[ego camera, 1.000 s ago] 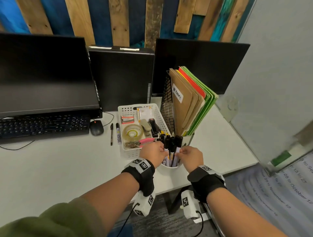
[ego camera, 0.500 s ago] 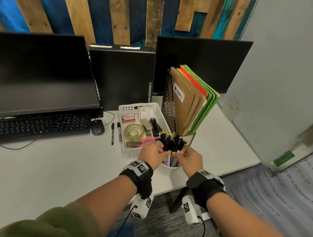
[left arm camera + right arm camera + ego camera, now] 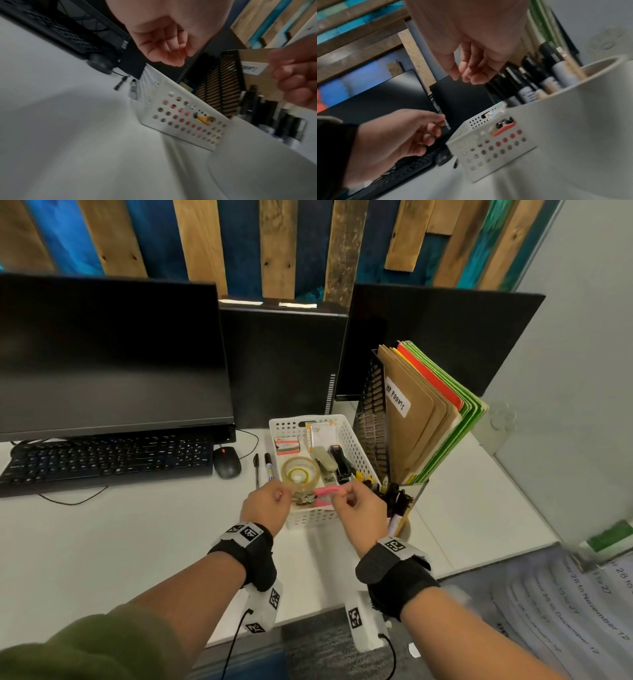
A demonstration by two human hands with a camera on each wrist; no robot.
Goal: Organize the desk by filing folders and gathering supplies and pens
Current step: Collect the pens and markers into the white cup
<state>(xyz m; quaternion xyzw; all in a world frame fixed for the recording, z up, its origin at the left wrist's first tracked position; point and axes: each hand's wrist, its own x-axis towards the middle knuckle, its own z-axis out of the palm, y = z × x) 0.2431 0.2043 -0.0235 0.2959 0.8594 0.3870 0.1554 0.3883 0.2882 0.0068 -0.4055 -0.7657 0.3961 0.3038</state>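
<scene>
Bare hands point(image 3: 265, 505) — loosely curled (empty)

Left forearm bare below an olive-green sleeve point(image 3: 78, 648), bunched near the elbow

Left wrist: wide black fabric band point(image 3: 251, 559); white plate on top printed with black-and-white square code markers

Under the band a white camera housing point(image 3: 263, 607), same square markers on its faces; thin black cable point(image 3: 236, 642) runs from its lower end

Right forearm bare, no sleeve in view

Right wrist: matching black band point(image 3: 394, 577), white marker plate on its upper edge

White housing below it point(image 3: 363, 625) with one square marker; black cable point(image 3: 390, 652) loops from its base

Left hand point(image 3: 269, 505) and right hand point(image 3: 359, 510) bare: no gloves, no rings visible
</scene>
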